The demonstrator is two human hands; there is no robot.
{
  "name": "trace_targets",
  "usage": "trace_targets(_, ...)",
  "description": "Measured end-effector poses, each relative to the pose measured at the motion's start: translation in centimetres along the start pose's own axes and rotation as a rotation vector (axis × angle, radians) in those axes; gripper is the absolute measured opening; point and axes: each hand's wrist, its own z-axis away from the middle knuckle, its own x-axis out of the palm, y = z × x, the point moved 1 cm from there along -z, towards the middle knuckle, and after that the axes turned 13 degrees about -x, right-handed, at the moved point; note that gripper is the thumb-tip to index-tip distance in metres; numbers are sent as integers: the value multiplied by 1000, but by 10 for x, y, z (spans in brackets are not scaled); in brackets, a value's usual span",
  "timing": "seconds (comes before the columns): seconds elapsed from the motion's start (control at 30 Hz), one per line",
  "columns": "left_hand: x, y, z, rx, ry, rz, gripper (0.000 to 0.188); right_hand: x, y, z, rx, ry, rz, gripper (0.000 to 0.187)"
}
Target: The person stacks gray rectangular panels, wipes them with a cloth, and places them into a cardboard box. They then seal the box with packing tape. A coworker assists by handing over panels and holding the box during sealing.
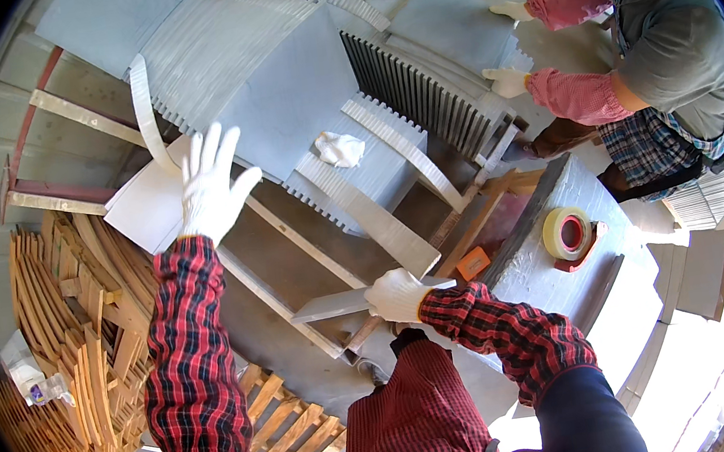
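Observation:
My left hand (211,188), in a white glove, is open with its fingers spread. Beneath or beside it lie a pale flat sheet (142,203) and the end of a narrow light strip (144,99); whether the palm touches them cannot be seen. Low in the middle, my right hand (396,297), also gloved, is closed around a flat grey strip (329,307), which sticks out on both sides of the fist. Ahead stands a big stack of grey panels (288,99), with a crumpled white cloth (340,149) on a lower part and light strips (370,216) leaning across it.
Wooden slats (76,324) are piled at left, with a wooden pallet (293,433) below. At right, a wrapped block (536,241) carries a tape roll (567,232), near an orange box (473,263). A co-worker (675,52) handles another grey panel (446,26) at far right.

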Motion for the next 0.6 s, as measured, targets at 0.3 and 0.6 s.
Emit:
trace_targets(0.3, 81, -138, 460, -1133, -622, 1054, 86, 0, -168, 94, 455, 404, -948, 49)
trace_targets(0.6, 65, 26, 464, -1242, -806, 1509, 78, 111, -216, 196, 688, 1055, -1680, 46)
